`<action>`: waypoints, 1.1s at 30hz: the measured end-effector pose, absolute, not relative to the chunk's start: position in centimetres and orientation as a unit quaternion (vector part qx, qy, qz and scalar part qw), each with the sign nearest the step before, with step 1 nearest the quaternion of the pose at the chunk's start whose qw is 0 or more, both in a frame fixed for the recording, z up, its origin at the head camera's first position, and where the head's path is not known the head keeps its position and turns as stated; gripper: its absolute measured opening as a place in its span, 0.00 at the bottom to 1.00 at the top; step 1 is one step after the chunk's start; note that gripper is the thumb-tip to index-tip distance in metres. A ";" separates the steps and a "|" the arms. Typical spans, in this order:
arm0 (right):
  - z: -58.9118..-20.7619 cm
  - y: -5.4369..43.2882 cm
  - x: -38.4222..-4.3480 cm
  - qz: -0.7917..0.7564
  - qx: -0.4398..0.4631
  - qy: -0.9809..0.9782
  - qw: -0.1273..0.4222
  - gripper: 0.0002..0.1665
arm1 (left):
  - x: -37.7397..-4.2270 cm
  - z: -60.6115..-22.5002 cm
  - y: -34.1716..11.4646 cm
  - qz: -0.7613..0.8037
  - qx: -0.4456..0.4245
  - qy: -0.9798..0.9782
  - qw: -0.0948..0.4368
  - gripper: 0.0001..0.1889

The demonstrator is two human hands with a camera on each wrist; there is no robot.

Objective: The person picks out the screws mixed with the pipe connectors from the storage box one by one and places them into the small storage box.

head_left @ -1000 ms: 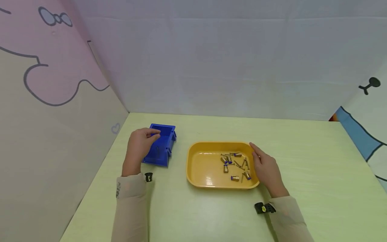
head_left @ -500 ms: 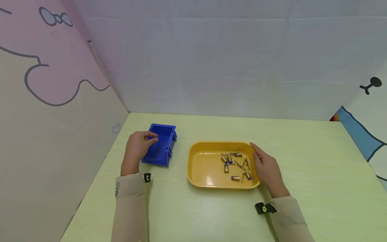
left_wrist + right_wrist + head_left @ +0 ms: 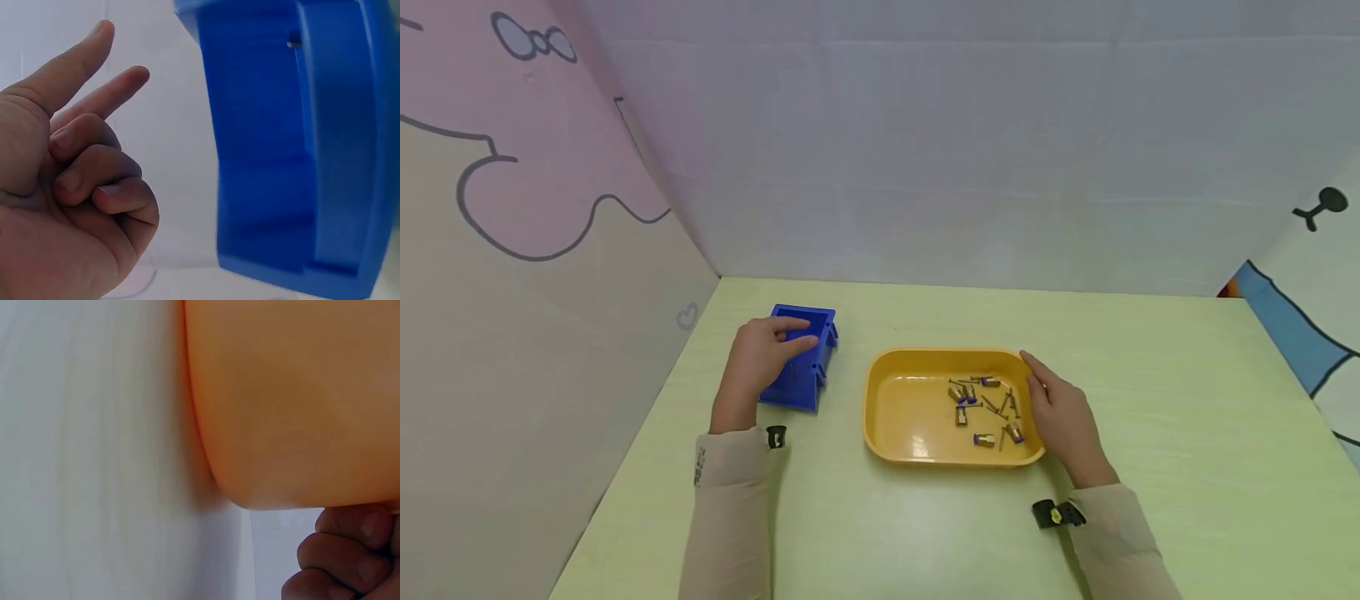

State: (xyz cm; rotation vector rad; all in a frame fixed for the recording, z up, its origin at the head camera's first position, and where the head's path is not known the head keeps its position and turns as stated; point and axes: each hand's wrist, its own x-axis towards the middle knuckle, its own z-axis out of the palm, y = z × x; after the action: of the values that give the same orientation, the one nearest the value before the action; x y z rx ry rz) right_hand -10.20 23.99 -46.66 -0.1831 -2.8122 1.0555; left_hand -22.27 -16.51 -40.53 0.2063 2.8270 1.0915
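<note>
My left hand (image 3: 762, 354) hovers above a blue plastic bin (image 3: 808, 392) at the left. Thumb and index finger point out with a gap between them, the other fingers are curled, and nothing is in them. A small dark screw (image 3: 792, 369) lies in the bin; its tip shows in the left wrist view. My right hand (image 3: 1067, 425) holds the right rim of a yellow tray (image 3: 887, 454), its curled fingers (image 3: 344, 553) against the outer wall in the right wrist view. In the tray's right half lie several brass fittings (image 3: 984, 440) with blue collars and several screws (image 3: 1002, 438).
Both containers stand on a pale green table (image 3: 925, 533), with a gap between bin and tray. A white wall panel (image 3: 925, 167) rises behind the table, and a printed panel (image 3: 550, 333) borders its left side.
My left hand first drew slightly back to the left, then moved right over the bin, and its thumb and index finger spread apart. The right hand and the tray stay put.
</note>
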 end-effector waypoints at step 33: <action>-46.6 23.9 -10.4 0.346 -0.066 -0.934 0.063 0.26 | -20.0 -37.4 -1.4 0.357 0.362 0.858 0.067 0.28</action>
State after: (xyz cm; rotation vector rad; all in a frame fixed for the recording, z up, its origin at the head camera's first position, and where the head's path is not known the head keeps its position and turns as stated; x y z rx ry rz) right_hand -10.35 23.94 -46.64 -0.1986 -2.8220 1.0470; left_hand -20.02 -1.35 -37.38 1.0909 2.5877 1.0766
